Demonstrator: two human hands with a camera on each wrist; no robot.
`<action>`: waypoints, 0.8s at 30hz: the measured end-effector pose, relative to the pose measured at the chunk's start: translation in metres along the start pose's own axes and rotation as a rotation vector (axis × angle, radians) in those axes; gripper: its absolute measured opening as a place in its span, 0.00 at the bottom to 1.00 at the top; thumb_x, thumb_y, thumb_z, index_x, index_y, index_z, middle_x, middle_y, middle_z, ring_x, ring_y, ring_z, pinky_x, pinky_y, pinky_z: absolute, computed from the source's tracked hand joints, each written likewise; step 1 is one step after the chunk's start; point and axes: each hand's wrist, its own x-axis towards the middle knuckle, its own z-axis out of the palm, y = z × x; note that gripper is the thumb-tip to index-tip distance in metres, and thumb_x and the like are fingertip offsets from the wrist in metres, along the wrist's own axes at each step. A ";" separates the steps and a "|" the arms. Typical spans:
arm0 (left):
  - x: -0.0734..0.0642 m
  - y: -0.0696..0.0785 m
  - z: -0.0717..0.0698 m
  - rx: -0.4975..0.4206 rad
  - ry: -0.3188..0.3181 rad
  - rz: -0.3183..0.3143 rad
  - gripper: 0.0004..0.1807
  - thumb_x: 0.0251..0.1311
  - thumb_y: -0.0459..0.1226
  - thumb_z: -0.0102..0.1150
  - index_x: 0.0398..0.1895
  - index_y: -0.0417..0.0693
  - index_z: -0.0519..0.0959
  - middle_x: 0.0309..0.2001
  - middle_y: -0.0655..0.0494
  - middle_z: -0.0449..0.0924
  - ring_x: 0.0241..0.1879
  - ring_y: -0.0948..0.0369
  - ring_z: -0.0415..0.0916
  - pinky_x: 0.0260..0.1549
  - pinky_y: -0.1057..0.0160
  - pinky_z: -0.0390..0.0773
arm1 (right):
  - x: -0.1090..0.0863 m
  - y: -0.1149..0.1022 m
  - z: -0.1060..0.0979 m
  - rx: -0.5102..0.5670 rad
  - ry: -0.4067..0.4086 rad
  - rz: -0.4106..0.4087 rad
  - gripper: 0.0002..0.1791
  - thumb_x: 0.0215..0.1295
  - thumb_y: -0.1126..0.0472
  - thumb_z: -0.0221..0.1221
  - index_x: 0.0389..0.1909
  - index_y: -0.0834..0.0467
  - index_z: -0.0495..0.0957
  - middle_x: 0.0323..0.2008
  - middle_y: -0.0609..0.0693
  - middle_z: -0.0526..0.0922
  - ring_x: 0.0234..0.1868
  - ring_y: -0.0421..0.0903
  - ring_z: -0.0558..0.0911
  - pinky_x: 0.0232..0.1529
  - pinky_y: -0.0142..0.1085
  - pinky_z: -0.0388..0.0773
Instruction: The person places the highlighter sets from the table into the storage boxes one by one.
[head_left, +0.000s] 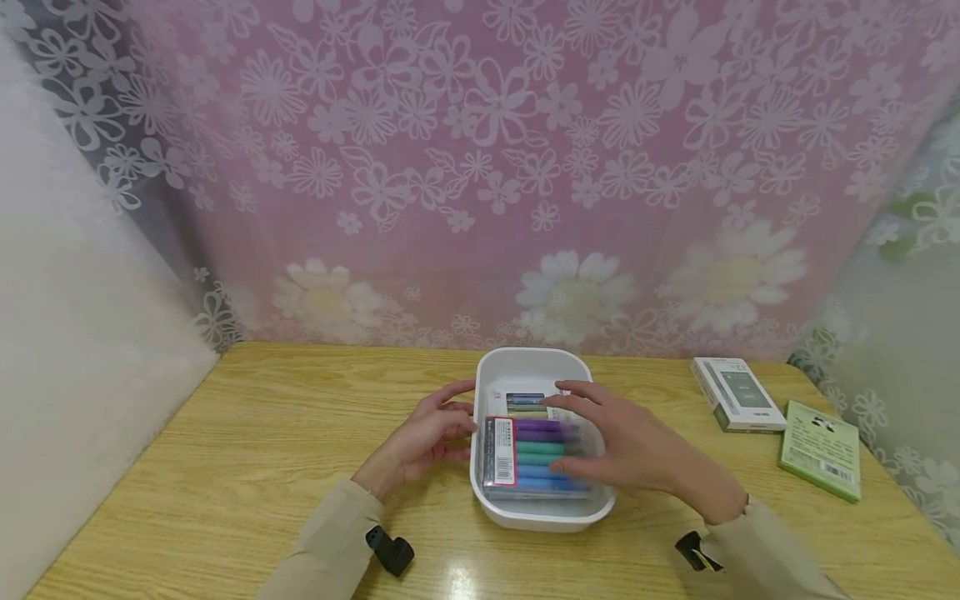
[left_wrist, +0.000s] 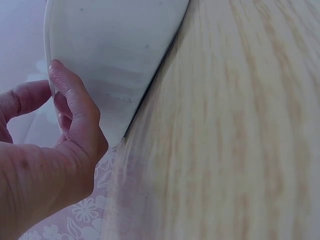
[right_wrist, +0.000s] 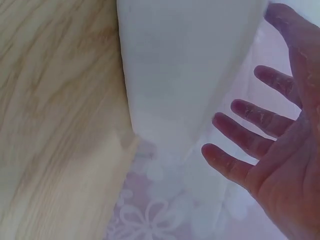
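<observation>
A white plastic bin (head_left: 543,522) stands on the table in front of me. Inside it lies a clear pack of purple, green and blue pens (head_left: 538,460) with a red-edged label on its left side. Behind this pack, partly covered by it, is another white pack (head_left: 527,405) with dark and olive stripes. At the bin's left rim, my left hand (head_left: 422,437) pinches the edge between thumb and fingers, seen close in the left wrist view. My right hand (head_left: 637,442) hovers over the bin's right side with spread fingers, holding nothing; its thumb overlaps the pen pack in the head view.
On the right of the wooden table (head_left: 337,417) lie a white and grey box (head_left: 742,396) and a green pack (head_left: 821,450) with a panda picture. A pink flowered curtain (head_left: 480,167) hangs along the back edge, and pale flowered cloth hangs at both sides.
</observation>
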 end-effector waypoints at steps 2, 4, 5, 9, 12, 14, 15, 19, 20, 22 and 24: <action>0.000 0.000 0.000 -0.003 0.006 -0.006 0.38 0.60 0.30 0.57 0.76 0.54 0.64 0.58 0.44 0.75 0.39 0.62 0.80 0.32 0.64 0.85 | -0.004 0.004 -0.003 -0.007 0.039 0.014 0.38 0.57 0.40 0.72 0.68 0.46 0.74 0.71 0.58 0.72 0.65 0.62 0.78 0.55 0.59 0.81; 0.000 0.000 0.000 -0.003 0.007 -0.006 0.38 0.60 0.30 0.57 0.76 0.54 0.64 0.58 0.45 0.75 0.39 0.62 0.80 0.32 0.64 0.85 | -0.008 0.008 -0.007 -0.021 0.075 0.026 0.38 0.57 0.41 0.73 0.68 0.46 0.74 0.71 0.58 0.73 0.65 0.62 0.78 0.54 0.59 0.81; 0.000 -0.001 0.000 0.000 0.005 -0.001 0.38 0.60 0.30 0.57 0.76 0.54 0.63 0.58 0.44 0.75 0.39 0.62 0.80 0.32 0.64 0.85 | -0.010 0.010 -0.008 -0.026 0.092 0.034 0.38 0.56 0.41 0.73 0.68 0.46 0.75 0.70 0.58 0.73 0.64 0.62 0.78 0.53 0.59 0.81; 0.001 -0.001 0.000 0.001 0.003 0.002 0.38 0.60 0.30 0.57 0.76 0.53 0.63 0.59 0.44 0.75 0.39 0.62 0.80 0.32 0.64 0.86 | -0.017 0.019 -0.014 -0.021 0.150 0.050 0.37 0.57 0.45 0.74 0.67 0.48 0.75 0.68 0.58 0.74 0.62 0.63 0.80 0.51 0.59 0.82; 0.002 -0.001 0.000 -0.001 0.001 0.001 0.38 0.60 0.30 0.57 0.77 0.53 0.63 0.60 0.43 0.75 0.40 0.62 0.81 0.32 0.64 0.86 | -0.023 0.027 -0.017 -0.032 0.195 0.051 0.36 0.57 0.48 0.74 0.66 0.51 0.76 0.67 0.59 0.75 0.61 0.64 0.80 0.49 0.60 0.82; 0.002 -0.001 0.000 0.002 -0.004 0.004 0.38 0.61 0.30 0.57 0.77 0.52 0.63 0.61 0.42 0.75 0.40 0.62 0.81 0.32 0.64 0.85 | -0.027 0.032 -0.019 -0.047 0.214 0.064 0.35 0.57 0.48 0.74 0.66 0.51 0.76 0.66 0.59 0.76 0.61 0.64 0.80 0.48 0.61 0.82; 0.002 -0.001 0.000 0.004 -0.007 0.005 0.38 0.61 0.30 0.57 0.77 0.52 0.62 0.61 0.42 0.74 0.40 0.63 0.80 0.32 0.65 0.85 | -0.028 0.033 -0.020 -0.054 0.222 0.070 0.35 0.57 0.48 0.74 0.65 0.51 0.76 0.66 0.59 0.76 0.60 0.65 0.80 0.47 0.61 0.82; 0.001 -0.001 -0.001 -0.002 -0.017 0.009 0.38 0.62 0.30 0.57 0.77 0.51 0.62 0.62 0.41 0.75 0.39 0.63 0.81 0.32 0.65 0.85 | -0.035 0.039 -0.023 -0.070 0.230 0.102 0.35 0.58 0.47 0.73 0.66 0.50 0.76 0.66 0.59 0.76 0.60 0.66 0.80 0.45 0.61 0.81; 0.000 -0.001 -0.001 -0.006 -0.020 0.009 0.38 0.62 0.30 0.57 0.77 0.51 0.61 0.62 0.41 0.75 0.39 0.63 0.81 0.32 0.65 0.85 | -0.037 0.041 -0.023 -0.074 0.231 0.110 0.35 0.58 0.47 0.73 0.66 0.50 0.76 0.66 0.59 0.76 0.60 0.66 0.80 0.45 0.61 0.81; 0.000 -0.002 -0.001 -0.016 -0.028 0.007 0.38 0.62 0.30 0.56 0.77 0.51 0.61 0.62 0.42 0.75 0.39 0.64 0.81 0.32 0.65 0.85 | -0.039 0.044 -0.024 -0.083 0.237 0.121 0.35 0.58 0.47 0.73 0.66 0.50 0.76 0.67 0.60 0.75 0.60 0.67 0.79 0.46 0.62 0.81; 0.000 -0.003 -0.002 -0.023 -0.034 0.005 0.38 0.62 0.30 0.56 0.78 0.51 0.60 0.61 0.43 0.76 0.39 0.64 0.81 0.32 0.65 0.85 | -0.042 0.048 -0.024 -0.094 0.245 0.134 0.35 0.57 0.46 0.73 0.65 0.50 0.76 0.67 0.60 0.75 0.60 0.67 0.79 0.45 0.62 0.81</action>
